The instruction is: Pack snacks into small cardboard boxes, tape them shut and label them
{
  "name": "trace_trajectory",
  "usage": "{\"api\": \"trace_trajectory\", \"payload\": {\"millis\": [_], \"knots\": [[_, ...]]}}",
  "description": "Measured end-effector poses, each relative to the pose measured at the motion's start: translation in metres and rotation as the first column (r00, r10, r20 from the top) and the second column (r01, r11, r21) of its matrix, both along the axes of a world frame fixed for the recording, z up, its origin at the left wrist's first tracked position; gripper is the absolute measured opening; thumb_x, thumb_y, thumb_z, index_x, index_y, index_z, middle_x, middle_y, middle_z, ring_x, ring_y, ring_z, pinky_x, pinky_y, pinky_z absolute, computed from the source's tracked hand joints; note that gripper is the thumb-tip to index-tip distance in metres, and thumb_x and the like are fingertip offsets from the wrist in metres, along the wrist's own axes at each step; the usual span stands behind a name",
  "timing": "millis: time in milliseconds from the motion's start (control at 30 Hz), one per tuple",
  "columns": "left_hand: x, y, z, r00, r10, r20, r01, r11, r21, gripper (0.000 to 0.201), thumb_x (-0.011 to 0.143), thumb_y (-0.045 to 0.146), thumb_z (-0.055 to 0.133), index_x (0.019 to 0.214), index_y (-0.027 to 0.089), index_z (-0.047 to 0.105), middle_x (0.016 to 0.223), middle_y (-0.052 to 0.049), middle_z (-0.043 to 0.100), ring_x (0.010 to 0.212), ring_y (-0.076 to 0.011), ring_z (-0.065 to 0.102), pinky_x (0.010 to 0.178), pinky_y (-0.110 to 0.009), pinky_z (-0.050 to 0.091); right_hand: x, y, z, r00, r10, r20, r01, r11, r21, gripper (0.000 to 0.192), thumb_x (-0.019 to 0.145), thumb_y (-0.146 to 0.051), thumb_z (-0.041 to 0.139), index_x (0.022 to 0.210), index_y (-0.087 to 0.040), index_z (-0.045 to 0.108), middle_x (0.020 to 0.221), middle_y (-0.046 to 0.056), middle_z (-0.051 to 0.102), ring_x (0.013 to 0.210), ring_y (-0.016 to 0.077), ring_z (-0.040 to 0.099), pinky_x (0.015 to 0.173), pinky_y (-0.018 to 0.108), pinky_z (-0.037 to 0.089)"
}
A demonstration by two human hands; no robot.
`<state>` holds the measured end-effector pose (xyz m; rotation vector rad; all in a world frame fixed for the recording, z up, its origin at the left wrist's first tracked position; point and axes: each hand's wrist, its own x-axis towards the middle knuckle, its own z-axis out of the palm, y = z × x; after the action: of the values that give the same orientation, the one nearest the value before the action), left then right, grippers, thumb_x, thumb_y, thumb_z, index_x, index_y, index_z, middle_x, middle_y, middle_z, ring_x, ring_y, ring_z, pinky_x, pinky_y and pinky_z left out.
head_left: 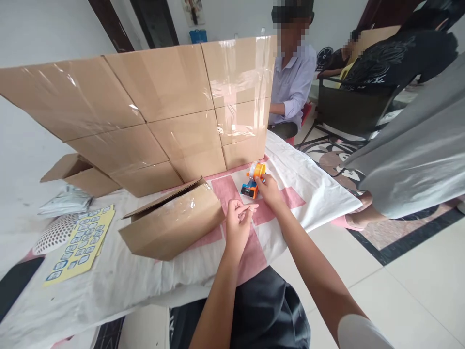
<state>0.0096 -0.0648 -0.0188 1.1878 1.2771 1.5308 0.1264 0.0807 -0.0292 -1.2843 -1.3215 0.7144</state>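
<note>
The fingers of the right hand (268, 190) close on the tape dispenser (253, 180), thumb and fingertips pinching its near side. The dispenser is small, with an orange wheel on top and a blue and orange body below, and it rests on the cloth-covered counter (308, 184) just in front of the cardboard wall. The left hand (238, 220) hangs just beside it, nearer the person, its fingers loosely curled and holding nothing, close to the right wrist.

Left of the left hand, a small cardboard box (174, 220) lies tilted with one flap raised; clear tape shines along its side. Behind everything a wall of cardboard panels (152, 106) stands upright, joined by glossy strips of tape, shutting off the far side of the counter. The cloth is white with broad pink bands and wrinkled. Further left lie a yellow sheet of blue-and-white stickers (82, 242), a white perforated object (54, 232) and a second open box (80, 174). A seated person in a pale shirt (294, 82) is beyond the wall's right end.
</note>
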Motion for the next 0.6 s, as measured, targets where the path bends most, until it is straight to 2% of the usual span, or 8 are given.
{"api": "trace_trajectory", "payload": {"millis": [67, 133, 167, 233, 300, 400, 500, 600], "knots": [[-0.002, -0.011, 0.002, 0.998, 0.020, 0.065, -0.021, 1.000, 0.013, 0.029, 0.095, 0.033, 0.062, 0.094, 0.026, 0.034, 0.104, -0.011, 0.078, 0.105, -0.0222, 0.076, 0.087, -0.034, 0.057, 0.007, -0.019, 0.009, 0.999, -0.011, 0.037, 0.009, 0.998, 0.056, 0.023, 0.084, -0.033, 0.071, 0.099, -0.015, 0.068, 0.103, 0.009, 0.062, 0.070, 0.0156, 0.052, 0.075, 0.033, 0.044], [-0.006, -0.023, 0.006, 0.993, 0.039, 0.115, -0.042, 0.999, 0.023, 0.030, 0.094, 0.033, 0.064, 0.095, 0.025, 0.035, 0.102, -0.009, 0.077, 0.103, -0.0220, 0.076, 0.084, -0.033, 0.058, 0.014, -0.048, 0.023, 0.988, 0.122, 0.096, -0.135, 0.981, 0.141, 0.028, 0.089, -0.036, 0.067, 0.110, -0.017, 0.069, 0.112, 0.009, 0.059, 0.070, 0.0144, 0.052, 0.073, 0.033, 0.045], [-0.009, -0.029, 0.009, 0.992, 0.051, 0.119, -0.055, 0.998, 0.030, 0.029, 0.093, 0.032, 0.065, 0.096, 0.025, 0.036, 0.101, -0.007, 0.076, 0.104, -0.0218, 0.076, 0.084, -0.032, 0.058, 0.017, -0.063, 0.032, 0.958, 0.248, 0.141, -0.271, 0.947, 0.171, 0.027, 0.091, -0.038, 0.067, 0.109, -0.018, 0.070, 0.110, 0.008, 0.060, 0.070, 0.0143, 0.052, 0.071, 0.032, 0.045], [-0.016, -0.043, 0.016, 0.994, 0.093, 0.051, -0.096, 0.994, 0.058, 0.026, 0.094, 0.031, 0.065, 0.099, 0.025, 0.040, 0.100, -0.005, 0.074, 0.107, -0.0218, 0.075, 0.083, -0.030, 0.057, 0.018, -0.093, 0.050, 0.834, 0.496, 0.241, -0.541, 0.821, 0.183, 0.022, 0.092, -0.040, 0.070, 0.104, -0.021, 0.074, 0.106, 0.007, 0.060, 0.077, 0.0156, 0.055, 0.069, 0.031, 0.046], [-0.022, -0.055, 0.022, 0.986, 0.148, -0.073, -0.140, 0.985, 0.102, 0.020, 0.095, 0.028, 0.062, 0.100, 0.025, 0.043, 0.098, -0.004, 0.071, 0.112, -0.0224, 0.073, 0.080, -0.027, 0.056, 0.015, -0.116, 0.066, 0.715, 0.627, 0.309, -0.690, 0.705, 0.164, 0.017, 0.089, -0.036, 0.076, 0.101, -0.025, 0.075, 0.107, 0.006, 0.060, 0.091, 0.0186, 0.059, 0.077, 0.033, 0.049], [-0.027, -0.071, 0.030, 0.957, 0.214, -0.195, -0.188, 0.972, 0.143, 0.014, 0.096, 0.024, 0.060, 0.099, 0.025, 0.046, 0.096, -0.003, 0.070, 0.111, -0.0223, 0.074, 0.080, -0.027, 0.056, 0.006, -0.134, 0.082, 0.650, 0.660, 0.377, -0.751, 0.634, 0.185, 0.008, 0.091, -0.028, 0.074, 0.099, -0.027, 0.075, 0.107, 0.006, 0.059, 0.101, 0.0209, 0.061, 0.088, 0.038, 0.051], [-0.031, -0.082, 0.035, 0.943, 0.257, -0.212, -0.223, 0.960, 0.171, 0.014, 0.097, 0.025, 0.060, 0.100, 0.025, 0.047, 0.098, -0.005, 0.072, 0.110, -0.0224, 0.074, 0.083, -0.029, 0.057, -0.004, -0.142, 0.094, 0.640, 0.628, 0.442, -0.753, 0.625, 0.203, 0.009, 0.095, -0.019, 0.066, 0.094, -0.025, 0.073, 0.105, 0.005, 0.060, 0.096, 0.0201, 0.062, 0.084, 0.037, 0.051], [-0.036, -0.090, 0.040, 0.933, 0.300, -0.199, -0.263, 0.945, 0.193, 0.015, 0.097, 0.027, 0.061, 0.103, 0.025, 0.048, 0.102, -0.007, 0.075, 0.106, -0.0222, 0.075, 0.085, -0.031, 0.057, -0.016, -0.146, 0.108, 0.597, 0.618, 0.512, -0.779, 0.600, 0.185, 0.012, 0.096, -0.016, 0.061, 0.091, -0.023, 0.069, 0.102, 0.006, 0.062, 0.095, 0.0203, 0.062, 0.081, 0.036, 0.051]]}}
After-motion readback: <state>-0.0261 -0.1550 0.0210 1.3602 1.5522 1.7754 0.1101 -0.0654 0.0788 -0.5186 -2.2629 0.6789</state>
